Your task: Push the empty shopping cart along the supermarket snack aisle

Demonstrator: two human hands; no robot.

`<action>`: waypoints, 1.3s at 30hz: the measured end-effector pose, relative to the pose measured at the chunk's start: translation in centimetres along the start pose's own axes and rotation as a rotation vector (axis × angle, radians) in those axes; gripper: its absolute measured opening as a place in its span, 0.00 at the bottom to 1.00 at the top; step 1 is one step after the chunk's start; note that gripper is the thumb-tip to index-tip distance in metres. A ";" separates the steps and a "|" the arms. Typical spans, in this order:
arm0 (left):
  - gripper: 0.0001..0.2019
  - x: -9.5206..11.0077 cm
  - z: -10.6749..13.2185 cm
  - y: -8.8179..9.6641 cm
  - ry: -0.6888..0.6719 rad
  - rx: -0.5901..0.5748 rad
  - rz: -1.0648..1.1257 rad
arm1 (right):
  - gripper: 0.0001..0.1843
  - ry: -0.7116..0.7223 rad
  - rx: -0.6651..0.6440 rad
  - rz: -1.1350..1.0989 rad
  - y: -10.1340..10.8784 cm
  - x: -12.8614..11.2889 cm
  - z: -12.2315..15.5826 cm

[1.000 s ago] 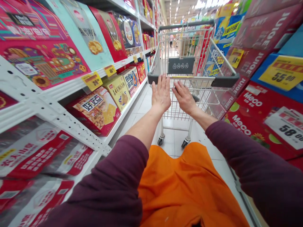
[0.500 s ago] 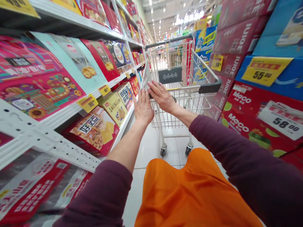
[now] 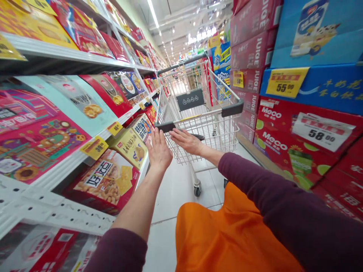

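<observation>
A wire shopping cart (image 3: 204, 132) stands in the aisle ahead of me, with dark grey corner grips and a dark plaque (image 3: 190, 99) on its child-seat panel. My left hand (image 3: 159, 152) is flat, its fingers stretched forward just below the cart's left corner grip (image 3: 165, 127). Beside it my right hand (image 3: 187, 142) reaches in from the right with straight fingers, its tips close to the same grip. Neither hand is wrapped around anything. Whether the fingertips touch the grip I cannot tell.
Shelves on the left carry snack boxes, among them a red cookie box (image 3: 106, 181) and a pale yellow box (image 3: 131, 148). Stacked red drink cartons (image 3: 306, 151) and a blue carton (image 3: 317, 37) line the right side. White floor tiles (image 3: 161, 241) lie below.
The view has turned somewhat, so the cart sits further left and looks rotated. Both hands have come lower and to the left, and the left corner grip now shows beyond the fingers.
</observation>
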State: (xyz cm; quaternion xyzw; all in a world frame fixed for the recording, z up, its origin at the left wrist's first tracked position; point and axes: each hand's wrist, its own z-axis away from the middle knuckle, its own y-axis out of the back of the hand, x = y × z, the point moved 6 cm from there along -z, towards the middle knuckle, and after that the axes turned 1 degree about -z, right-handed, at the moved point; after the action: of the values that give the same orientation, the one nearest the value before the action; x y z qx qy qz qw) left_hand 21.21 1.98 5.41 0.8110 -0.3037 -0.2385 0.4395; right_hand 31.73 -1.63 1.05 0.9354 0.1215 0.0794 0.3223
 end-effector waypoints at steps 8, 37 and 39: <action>0.41 1.9 -1.8 1.2 0.020 0.007 0.041 | 0.27 -0.145 0.135 0.034 3.3 2.0 -3.2; 0.41 5.5 -0.9 0.4 -0.084 -0.011 0.033 | 0.24 -0.171 0.002 0.078 1.0 2.3 3.8; 0.41 5.5 -0.9 0.4 -0.085 -0.008 0.033 | 0.24 -0.183 -0.018 0.064 0.8 2.1 4.5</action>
State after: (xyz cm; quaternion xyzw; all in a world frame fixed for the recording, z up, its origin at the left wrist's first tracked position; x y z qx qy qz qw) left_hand 25.55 -1.54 5.59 0.7932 -0.3346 -0.2665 0.4335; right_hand 34.90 -4.29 -1.75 0.9392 0.0611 0.0052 0.3378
